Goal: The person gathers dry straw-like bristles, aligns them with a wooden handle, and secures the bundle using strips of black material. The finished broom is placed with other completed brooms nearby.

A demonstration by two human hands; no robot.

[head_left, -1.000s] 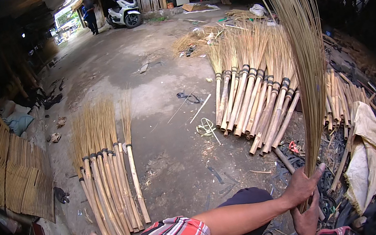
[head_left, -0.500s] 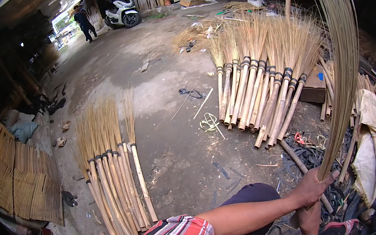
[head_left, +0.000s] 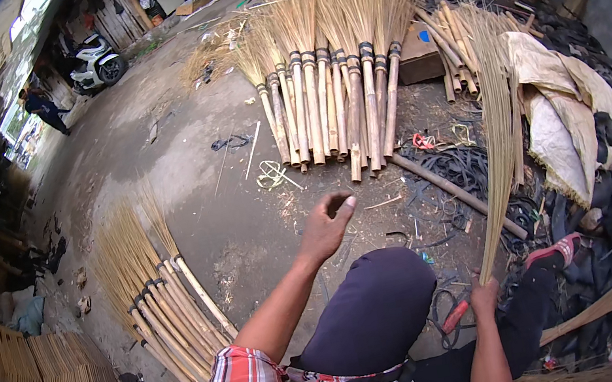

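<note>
My right hand [head_left: 486, 297] is closed round the lower end of a long bundle of thin, stiff bristles [head_left: 495, 161], which stands upright and fans out at the top. My left hand [head_left: 326, 228] is raised in front of my left knee, fingers loosely curled and thumb apart, with nothing in it. Just beside my right hand, a red-handled tool [head_left: 456, 318] lies low by my leg; its working end is hard to make out. Another loose bristle bundle [head_left: 604, 304] lies at the lower right.
Several bamboo-handled brooms [head_left: 329, 107] lie fanned out ahead, with more brooms [head_left: 171, 300] at left. A bamboo pole [head_left: 454, 187], black rubber strips [head_left: 468, 153], pale sacking [head_left: 554, 112] and a cardboard box [head_left: 417, 57] are at right. Far left, a person [head_left: 43, 108] stands near a white scooter [head_left: 97, 62].
My left hand has let go of the bristle bundle and swung left. My right hand keeps hold of the bundle. The view has turned toward the right.
</note>
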